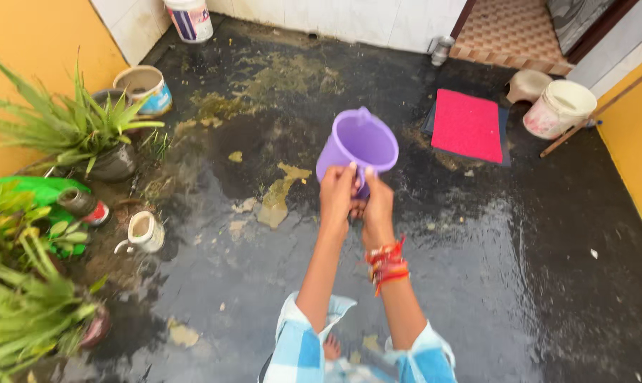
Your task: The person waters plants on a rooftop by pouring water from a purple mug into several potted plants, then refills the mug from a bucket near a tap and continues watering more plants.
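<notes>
Gripping a purple plastic jug (358,145) w/ both hands, left hand (337,193) & right hand (375,203) curled tight round its near side, held up over wet black floor (519,269), spiky green potted plant (72,128) far left.

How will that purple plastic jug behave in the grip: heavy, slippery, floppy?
The purple plastic jug probably stays rigid; its wall keeps shape under both hands, left hand and right hand. Likely light: it looks empty inside. Possibly slippery, since the floor is wet.

Mug (358,145) held before both hands, potted plants (79,131) to its left, mat (468,124) and bucket (558,108) right
</notes>
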